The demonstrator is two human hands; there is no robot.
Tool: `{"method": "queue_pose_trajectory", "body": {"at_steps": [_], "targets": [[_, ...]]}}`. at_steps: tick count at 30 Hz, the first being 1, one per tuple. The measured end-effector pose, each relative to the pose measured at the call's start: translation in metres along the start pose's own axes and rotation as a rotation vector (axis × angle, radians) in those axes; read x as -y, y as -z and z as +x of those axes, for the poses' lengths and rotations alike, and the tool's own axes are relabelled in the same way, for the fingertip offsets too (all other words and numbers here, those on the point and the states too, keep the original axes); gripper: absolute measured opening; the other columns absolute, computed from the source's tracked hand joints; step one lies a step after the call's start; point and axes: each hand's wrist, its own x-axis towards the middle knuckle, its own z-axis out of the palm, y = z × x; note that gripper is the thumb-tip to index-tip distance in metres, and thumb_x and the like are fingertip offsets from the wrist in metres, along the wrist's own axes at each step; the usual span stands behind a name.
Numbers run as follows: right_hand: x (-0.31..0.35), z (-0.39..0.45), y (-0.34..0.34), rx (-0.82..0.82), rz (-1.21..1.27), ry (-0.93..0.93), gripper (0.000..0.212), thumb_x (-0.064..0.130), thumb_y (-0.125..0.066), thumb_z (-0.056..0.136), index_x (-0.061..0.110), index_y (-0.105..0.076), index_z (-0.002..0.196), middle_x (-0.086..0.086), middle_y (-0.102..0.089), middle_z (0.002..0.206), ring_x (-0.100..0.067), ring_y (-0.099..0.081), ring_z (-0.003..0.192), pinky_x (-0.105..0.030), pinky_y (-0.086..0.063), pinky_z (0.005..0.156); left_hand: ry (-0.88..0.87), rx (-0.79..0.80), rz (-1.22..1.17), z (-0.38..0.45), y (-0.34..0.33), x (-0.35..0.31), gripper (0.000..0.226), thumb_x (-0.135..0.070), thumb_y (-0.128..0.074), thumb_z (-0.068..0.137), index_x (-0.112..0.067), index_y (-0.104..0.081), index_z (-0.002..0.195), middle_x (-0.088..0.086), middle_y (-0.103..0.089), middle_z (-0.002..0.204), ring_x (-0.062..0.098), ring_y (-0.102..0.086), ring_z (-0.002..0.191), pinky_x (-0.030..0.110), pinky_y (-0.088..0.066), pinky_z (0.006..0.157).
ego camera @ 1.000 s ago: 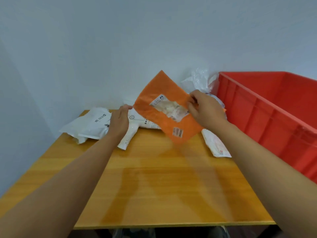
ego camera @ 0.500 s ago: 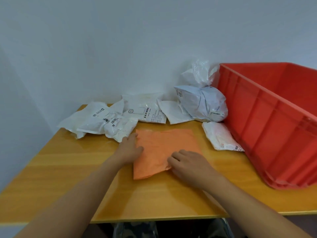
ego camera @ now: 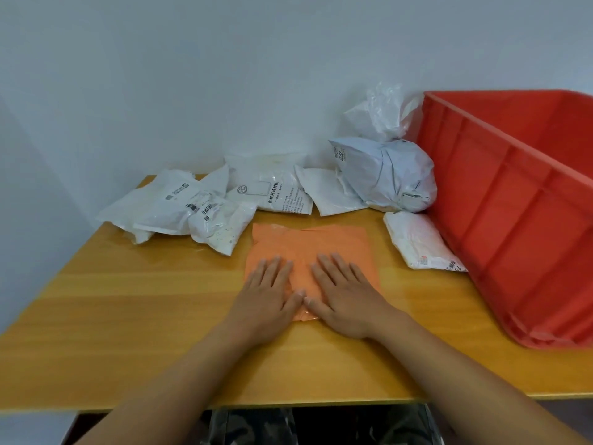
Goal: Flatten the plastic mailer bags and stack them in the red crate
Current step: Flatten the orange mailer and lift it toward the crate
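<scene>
Both palms flat — left hand [ego camera: 268, 295], right hand [ego camera: 345, 298] — on orange mailer [ego camera: 308, 245].

- Under your hands lies a flat orange plastic mailer bag [ego camera: 309, 248], thin film with a dull sheen and fine creases near its far edge.
- The yellow wooden worktop [ego camera: 134, 316] is smooth and lacquered, with visible grain and a soft gloss.
- The white plastic mailer bags [ego camera: 179, 210] look slick and wrinkled; printed labels sit on several.
- The grey plastic mailer bag [ego camera: 385, 178] is crumpled and semi-matt.
- The clear crinkled plastic bag [ego camera: 382, 114] is shiny.
- The red ribbed plastic crate [ego camera: 513, 200] is hard, moulded, with a satin finish.
</scene>
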Motion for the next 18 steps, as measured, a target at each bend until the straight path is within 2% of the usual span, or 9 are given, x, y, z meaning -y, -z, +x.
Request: {"method": "queue_pose_trajectory", "body": {"at_steps": [6,13,15,18], "targets": [[-0.002,0.004,-0.009,0.038,0.042,-0.032,0.067,0.062,-0.009,0.101,0.033,0.011,0.157,0.01,0.022,0.163,-0.011,0.025,0.148,-0.041,0.013,0.122,0.09,0.02,0.028,0.005,-0.004,-0.001,0.071,-0.063,-0.019,0.098,-0.033,0.007,0.156,0.0,0.016,0.164,0.022,0.022,0.149,0.04,0.01,0.122],[-0.004,0.006,-0.008,0.063,0.035,-0.03,0.063,0.055,-0.013,0.103,0.034,0.011,0.157,0.009,0.02,0.164,-0.012,0.022,0.15,-0.039,0.012,0.122,0.099,0.04,0.109,0.007,-0.005,-0.003,0.075,-0.067,-0.018,0.096,-0.032,0.009,0.157,0.001,0.015,0.165,0.024,0.018,0.15,0.041,0.008,0.122],[-0.008,0.007,-0.002,0.076,0.043,-0.025,0.068,0.061,-0.019,0.101,0.034,0.008,0.158,0.008,0.018,0.165,-0.013,0.018,0.151,-0.039,0.007,0.122,0.099,0.037,0.089,0.007,-0.001,-0.002,0.077,-0.068,-0.023,0.096,-0.032,0.006,0.157,0.0,0.009,0.166,0.024,0.012,0.152,0.042,0.003,0.122],[-0.018,0.005,0.004,-0.013,0.006,-0.042,0.086,0.076,-0.026,0.092,0.031,0.006,0.158,0.005,0.016,0.166,-0.016,0.017,0.151,-0.04,0.004,0.122,0.097,-0.06,0.073,0.009,0.006,-0.002,0.086,-0.072,-0.035,0.09,-0.03,-0.004,0.157,0.0,-0.011,0.163,0.026,-0.007,0.149,0.044,-0.01,0.12]]}}
